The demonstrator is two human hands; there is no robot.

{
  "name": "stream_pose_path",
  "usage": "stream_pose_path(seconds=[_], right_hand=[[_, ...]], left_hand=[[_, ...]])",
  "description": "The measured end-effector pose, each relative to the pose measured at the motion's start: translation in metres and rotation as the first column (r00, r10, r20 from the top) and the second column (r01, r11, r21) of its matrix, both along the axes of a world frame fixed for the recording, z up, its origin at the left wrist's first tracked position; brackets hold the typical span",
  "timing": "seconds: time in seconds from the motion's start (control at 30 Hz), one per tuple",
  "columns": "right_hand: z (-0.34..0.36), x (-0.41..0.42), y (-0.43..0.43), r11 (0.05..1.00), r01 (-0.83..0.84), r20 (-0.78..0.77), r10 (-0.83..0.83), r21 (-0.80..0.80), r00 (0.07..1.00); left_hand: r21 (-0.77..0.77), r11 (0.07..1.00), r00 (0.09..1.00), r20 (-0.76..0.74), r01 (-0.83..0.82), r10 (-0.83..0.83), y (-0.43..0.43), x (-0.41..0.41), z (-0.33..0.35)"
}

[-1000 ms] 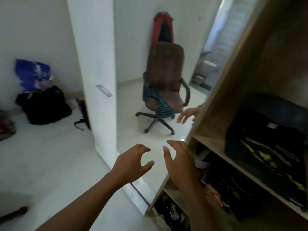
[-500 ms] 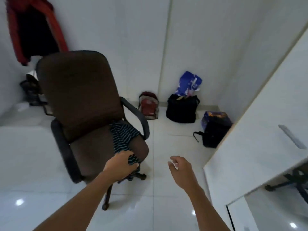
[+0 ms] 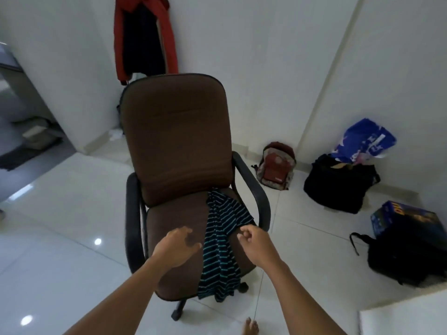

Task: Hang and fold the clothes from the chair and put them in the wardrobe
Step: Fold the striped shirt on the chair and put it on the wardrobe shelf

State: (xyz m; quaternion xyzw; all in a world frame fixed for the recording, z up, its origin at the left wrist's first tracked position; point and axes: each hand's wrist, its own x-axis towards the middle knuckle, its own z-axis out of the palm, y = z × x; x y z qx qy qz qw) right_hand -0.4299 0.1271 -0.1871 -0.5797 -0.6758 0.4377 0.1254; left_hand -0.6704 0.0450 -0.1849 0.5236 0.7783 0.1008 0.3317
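While my left hand (image 3: 177,247) hovers half-open and empty, my right hand (image 3: 254,243) curls loosely at the striped shirt (image 3: 221,243), which runs lengthwise between them, away from me, down the chair (image 3: 174,141) seat; grip unclear.

Red jacket (image 3: 145,35) far above the hands, collar cut by top edge, bare foot (image 3: 250,328) below right hand (image 3: 257,247), cropped, striped shirt (image 3: 221,250) partly behind right hand's fingers
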Motion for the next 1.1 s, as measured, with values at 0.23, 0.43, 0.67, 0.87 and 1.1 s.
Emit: stream_pose_path(seconds=[0.23, 0.43, 0.67, 0.87, 1.1], right_hand=[[-0.046, -0.011, 0.105, 0.981, -0.135, 0.042, 0.142, -0.141, 0.989], [-0.084, -0.028, 0.163, 0.955, -0.168, 0.107, 0.199, -0.245, 0.974], [-0.130, -0.068, 0.221, 0.902, -0.206, 0.199, 0.297, -0.378, 0.934], [-0.198, -0.118, 0.285, 0.870, -0.196, 0.231, 0.327, -0.453, 0.916], [-0.267, -0.179, 0.369, 0.901, -0.234, 0.245, 0.336, -0.366, 0.909]], left_hand=[[-0.130, 0.984, 0.992, 0.028, -0.118, 0.123, 0.073, 0.006, -0.030], [-0.271, 0.946, 0.977, 0.063, -0.179, 0.203, 0.116, -0.001, -0.063], [-0.348, 0.923, 0.953, 0.183, -0.167, 0.242, 0.203, -0.035, -0.120], [-0.416, 0.900, 0.919, 0.291, -0.130, 0.268, 0.283, -0.067, -0.218], [-0.405, 0.888, 0.884, 0.305, -0.218, 0.355, 0.353, -0.076, -0.300]])
